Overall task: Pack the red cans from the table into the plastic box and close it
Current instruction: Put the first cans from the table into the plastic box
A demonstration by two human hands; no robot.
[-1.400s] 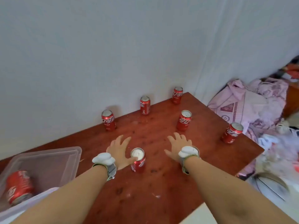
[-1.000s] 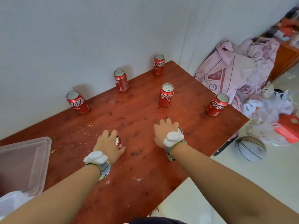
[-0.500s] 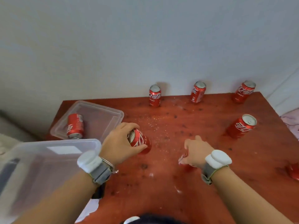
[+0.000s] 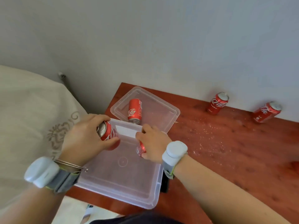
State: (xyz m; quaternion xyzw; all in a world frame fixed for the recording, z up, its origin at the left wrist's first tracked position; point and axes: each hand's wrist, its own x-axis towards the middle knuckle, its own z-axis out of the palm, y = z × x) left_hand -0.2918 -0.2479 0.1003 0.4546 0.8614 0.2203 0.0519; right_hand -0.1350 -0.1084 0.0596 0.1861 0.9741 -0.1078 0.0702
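Cans have left the middle of the bench (image 4: 226,151): half a second ago each hand was closing on one there, and now both hands carry theirs over the open plastic box (image 4: 123,180) at the bench's left edge. The left hand (image 4: 84,139) has its grip clamped round a can (image 4: 107,132) that is tipped over, silver top toward the camera and left, long axis running down and to the right into the box. The right hand (image 4: 152,144) is wrapped on a second can (image 4: 141,148), mostly hidden, so I cannot tell its direction (only a strip of red and print shows).

Neither has been let go yet, so I judge this to be the placing step. A third can (image 4: 134,110) lies on its side in the shallow clear tray (image 4: 166,117) at the far left corner, probably the lid, long axis running toward the near edge. Two more cans (image 4: 217,103) (image 4: 267,112) stand along the far edge, so much packing remains.
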